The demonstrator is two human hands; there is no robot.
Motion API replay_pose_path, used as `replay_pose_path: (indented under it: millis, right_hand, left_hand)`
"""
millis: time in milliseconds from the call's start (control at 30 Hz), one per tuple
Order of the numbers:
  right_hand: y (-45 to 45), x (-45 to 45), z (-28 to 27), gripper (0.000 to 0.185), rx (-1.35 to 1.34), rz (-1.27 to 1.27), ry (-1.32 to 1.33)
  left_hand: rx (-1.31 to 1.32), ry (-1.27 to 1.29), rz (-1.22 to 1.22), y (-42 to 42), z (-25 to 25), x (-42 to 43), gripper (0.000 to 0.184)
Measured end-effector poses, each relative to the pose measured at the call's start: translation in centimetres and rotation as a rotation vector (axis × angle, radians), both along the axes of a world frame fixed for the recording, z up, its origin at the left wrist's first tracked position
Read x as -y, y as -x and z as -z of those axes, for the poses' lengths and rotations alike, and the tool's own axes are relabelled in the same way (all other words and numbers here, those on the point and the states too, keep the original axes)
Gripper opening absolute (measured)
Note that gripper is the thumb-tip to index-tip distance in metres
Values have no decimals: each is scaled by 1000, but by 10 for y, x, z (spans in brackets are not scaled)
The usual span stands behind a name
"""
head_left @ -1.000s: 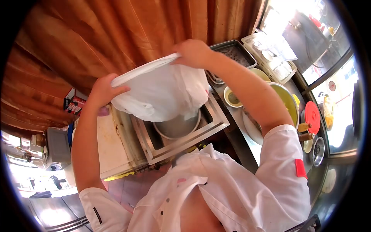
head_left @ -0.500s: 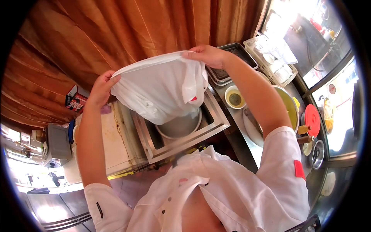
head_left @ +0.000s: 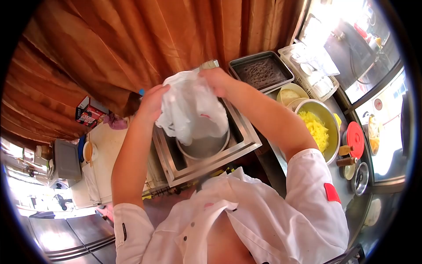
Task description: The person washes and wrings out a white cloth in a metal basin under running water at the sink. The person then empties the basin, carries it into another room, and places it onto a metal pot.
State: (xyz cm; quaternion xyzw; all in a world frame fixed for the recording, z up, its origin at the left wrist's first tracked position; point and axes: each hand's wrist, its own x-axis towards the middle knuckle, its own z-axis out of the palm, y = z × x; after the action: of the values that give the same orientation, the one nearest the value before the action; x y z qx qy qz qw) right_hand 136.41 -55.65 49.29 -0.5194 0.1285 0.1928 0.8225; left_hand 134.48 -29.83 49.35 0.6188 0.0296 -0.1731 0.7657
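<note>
A white plastic bag (head_left: 189, 103), with a small red mark on it, hangs bunched between my hands over a round metal pot (head_left: 203, 148). My left hand (head_left: 153, 102) is closed on the bag's left upper edge. At the right upper edge, my right hand (head_left: 215, 81) grips the bag too, slightly blurred by motion. The lower part of the bag covers the far side of the pot's opening. The pot sits in a square steel frame (head_left: 220, 163).
A dark tray (head_left: 261, 70) and a white basket (head_left: 327, 90) of dishes stand back right. Nearer are a steel bowl (head_left: 332, 118) of yellow shreds and a red lid (head_left: 355, 138). Left is a white board (head_left: 112, 158). An orange curtain (head_left: 176, 35) hangs behind.
My hands have come closer together, so the bag, stretched wide before, is now gathered and narrower. My right arm has shifted left, uncovering the tray and the bowl of yellow shreds.
</note>
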Motion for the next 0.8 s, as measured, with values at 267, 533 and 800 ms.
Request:
replay_pose_path:
  millis: [267, 533, 800]
  right_hand:
    - [39, -37, -49, 29, 183, -323, 49]
    - [30, -14, -68, 46, 312, -578, 424]
    - [4, 12, -65, 73, 1728, -122, 1111]
  left_hand:
    - [275, -115, 303, 39, -38, 52, 41]
    - [481, -535, 182, 21, -17, 34, 41]
    - [430, -298, 161, 18, -74, 24, 35]
